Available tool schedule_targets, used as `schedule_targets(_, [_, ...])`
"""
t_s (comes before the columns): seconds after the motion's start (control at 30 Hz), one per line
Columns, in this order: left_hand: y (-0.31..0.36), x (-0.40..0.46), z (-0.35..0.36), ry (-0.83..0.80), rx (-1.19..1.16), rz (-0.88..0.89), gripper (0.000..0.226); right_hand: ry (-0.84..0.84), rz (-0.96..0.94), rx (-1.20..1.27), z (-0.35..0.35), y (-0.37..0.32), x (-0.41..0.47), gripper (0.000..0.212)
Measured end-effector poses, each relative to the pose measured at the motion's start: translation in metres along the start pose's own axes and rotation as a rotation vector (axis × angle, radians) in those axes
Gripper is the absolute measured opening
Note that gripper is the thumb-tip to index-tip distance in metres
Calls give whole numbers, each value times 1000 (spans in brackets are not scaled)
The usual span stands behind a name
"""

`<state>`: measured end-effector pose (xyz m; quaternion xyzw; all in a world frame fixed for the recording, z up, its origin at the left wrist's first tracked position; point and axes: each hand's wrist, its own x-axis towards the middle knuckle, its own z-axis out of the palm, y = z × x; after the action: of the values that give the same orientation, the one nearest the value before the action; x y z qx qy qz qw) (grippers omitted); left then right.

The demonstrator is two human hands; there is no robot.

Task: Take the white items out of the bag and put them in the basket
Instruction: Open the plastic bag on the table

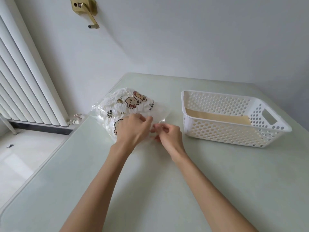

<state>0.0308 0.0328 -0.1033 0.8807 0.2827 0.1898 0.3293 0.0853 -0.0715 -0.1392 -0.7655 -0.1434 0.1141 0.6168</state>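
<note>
Both hands are meeting at the near, open end of the bag (127, 111), and that bag is serving as the landmark for everything else here. The left hand (132, 131) is lying over the bag's near part with its fingers curled, its grip pinching the clear plastic at the mouth; the right hand (168, 136), just right of it, is likewise pinching the transparent edge between thumb and fingertips. Both forearms are stretching in bare from the near edge of the view, converging on the bag. Printed on the bag are cartoon bears with red bows, small stars and a house-like figure, and the words "AFTERNOON TEA" are running sideways along its right side. Inside it the white items (117, 104) are showing as a crumpled white mass filling the far part. The bag is lying on a pale green glossy desk (150, 190). To the right of the bag, apart from it, a white perforated basket (234, 133) is standing on the desk, with a handle slot in its right wall and a tan sheet (217, 117) lining its floor. Left of the bag, beyond the desk's edge, a white ribbed radiator (25, 77) is standing against the plain white wall, and above the bag a brass crank fitting (85, 9) is mounted on that wall.
</note>
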Motion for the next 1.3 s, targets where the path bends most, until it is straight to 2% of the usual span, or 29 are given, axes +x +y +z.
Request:
schedule_targets(0.1, [9,-3,7,62,199,11,63,9,-29,-85,-2,-2,-6,16])
schedule_targets(0.17, [8,-6,9,66,196,-2,65,-5,-47,-107,-4,-3,-9,11])
schedule_targets(0.23, [3,-7,12,60,93,8,57,-7,-52,-100,-3,-2,-10,7])
schedule_targets(0.3, [0,-7,14,34,-30,19,40,12,-47,-109,-1,-1,-9,15])
schedule_targets(0.37, [1,-8,15,4,-85,29,25,2,-36,-49,0,1,-7,26])
schedule_targets(0.5, [3,-13,13,71,-35,105,26,-121,16,139,-6,-2,-7,44])
schedule_targets(0.6, [2,-15,9,87,10,188,26,-155,10,252,-11,-5,-10,37])
schedule_targets(0.73, [-4,-11,6,230,105,282,29,-90,46,401,-13,-8,-11,28])
schedule_targets(0.8, [-5,-12,9,201,94,311,30,-97,97,456,-13,-13,-13,29])
schedule_targets(0.9, [-3,-16,13,147,22,331,30,-163,153,488,-14,-22,-14,17])
schedule_targets(1.1, [-8,-19,9,50,-261,307,26,30,85,288,3,-16,-13,28])
schedule_targets(1.2, [-9,-20,4,-30,-389,266,26,49,81,301,5,-12,-11,25])
schedule_targets(1.3, [-15,-14,-3,40,-537,158,29,-19,54,253,2,-8,-15,27])
